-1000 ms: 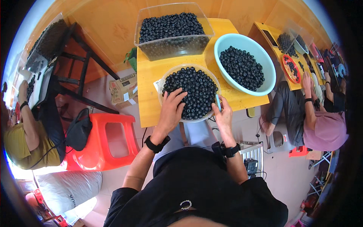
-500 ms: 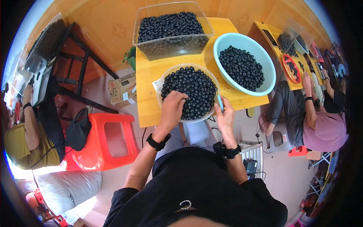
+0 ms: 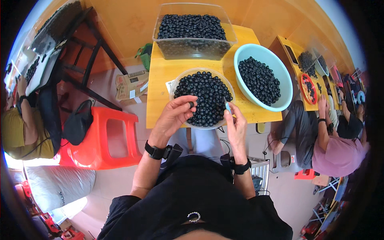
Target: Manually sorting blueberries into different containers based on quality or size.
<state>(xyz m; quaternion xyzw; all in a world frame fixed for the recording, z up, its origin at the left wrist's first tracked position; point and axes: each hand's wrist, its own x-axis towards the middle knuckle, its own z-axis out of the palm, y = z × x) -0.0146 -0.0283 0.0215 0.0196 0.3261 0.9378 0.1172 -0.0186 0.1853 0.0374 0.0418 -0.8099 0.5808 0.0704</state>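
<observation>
My left hand (image 3: 173, 117) pinches one dark round bead (image 3: 191, 105) between thumb and fingers, over the near left side of a round clear bowl (image 3: 230, 82). The bowl is full of dark round beads (image 3: 205, 90), some with a hole or ring showing. At its right side, my right hand (image 3: 237, 127) grips a small light-blue tool (image 3: 228, 107) between thumb and forefinger. The tool points toward the beads; its tip is too small to make out. Both hands wear black wrist straps.
On the yellow table (image 3: 160, 96), a clear rectangular bin (image 3: 170, 50) of beads stands behind the bowl. A light-blue basin (image 3: 285, 86) with more beads sits at right. A red stool (image 3: 100, 140) is left. People work at both sides; one has a red tray (image 3: 303, 89).
My left hand has come up from among the beads, with one bead now showing in its fingers. My right hand with the blue tool has shifted slightly left, nearer the left hand.
</observation>
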